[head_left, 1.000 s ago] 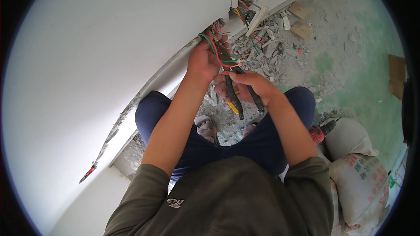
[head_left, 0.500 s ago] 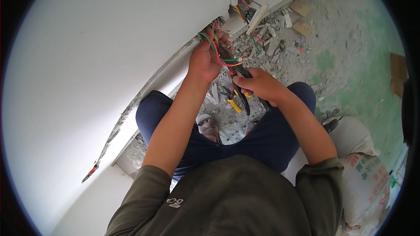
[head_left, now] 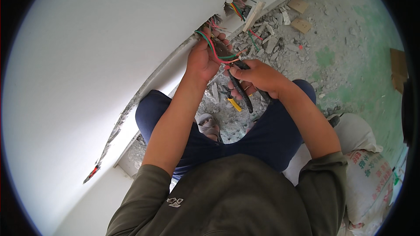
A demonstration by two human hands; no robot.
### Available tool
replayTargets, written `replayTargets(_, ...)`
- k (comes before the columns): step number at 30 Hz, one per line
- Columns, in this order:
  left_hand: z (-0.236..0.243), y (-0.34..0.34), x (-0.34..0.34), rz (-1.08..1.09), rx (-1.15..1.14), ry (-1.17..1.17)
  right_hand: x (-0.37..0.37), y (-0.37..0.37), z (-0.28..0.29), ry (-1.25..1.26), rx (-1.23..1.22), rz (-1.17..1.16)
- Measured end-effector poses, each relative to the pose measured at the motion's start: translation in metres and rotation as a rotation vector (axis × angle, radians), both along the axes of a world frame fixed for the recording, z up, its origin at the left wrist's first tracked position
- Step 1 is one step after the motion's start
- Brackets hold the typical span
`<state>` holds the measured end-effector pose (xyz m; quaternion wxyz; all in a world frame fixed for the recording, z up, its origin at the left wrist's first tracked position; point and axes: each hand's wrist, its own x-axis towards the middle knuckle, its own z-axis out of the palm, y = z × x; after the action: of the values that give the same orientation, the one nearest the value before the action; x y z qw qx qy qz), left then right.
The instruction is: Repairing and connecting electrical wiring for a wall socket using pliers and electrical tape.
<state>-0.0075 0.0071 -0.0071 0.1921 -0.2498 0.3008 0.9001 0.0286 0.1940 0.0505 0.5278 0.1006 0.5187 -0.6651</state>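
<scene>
My left hand is closed around electrical wires coming out of a broken opening at the wall's base. Among them a green wire and a red wire curve over my palm, their bared copper ends pointing right. My right hand grips pliers by their black handles, which stand apart with fingers showing between them. The dark jaws reach up beside my left fingers, behind the wires. Whether they bite on a wire I cannot make out. Below lies a tool with a yellow handle on the rubble.
A pale box with wires hangs out of the wall beyond my hands. Broken masonry and cardboard pieces litter the floor. White sacks stand at my right. A red-handled tool sits by the wall edge, far left.
The pliers' handles have spread a little and my right fingers now show between them. The wire ends have shifted slightly left. My left hand keeps nearly the same place.
</scene>
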Motion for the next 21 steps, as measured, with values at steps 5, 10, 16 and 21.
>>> replayTargets(5,0.0,0.002,0.0,0.011,0.014,-0.008,-0.001,0.004,-0.011,-0.151,-0.141,-0.039)
replayTargets(10,0.0,0.001,-0.002,-0.004,-0.008,-0.013,0.005,-0.002,-0.009,-0.349,-0.252,-0.102)
replayTargets(16,0.004,-0.004,-0.004,-0.015,-0.024,-0.009,0.024,-0.025,-0.023,-0.443,-0.546,-0.181)
replayTargets(21,0.006,0.001,-0.004,-0.042,0.075,-0.003,0.053,-0.071,-0.031,-0.743,-1.358,-0.409)
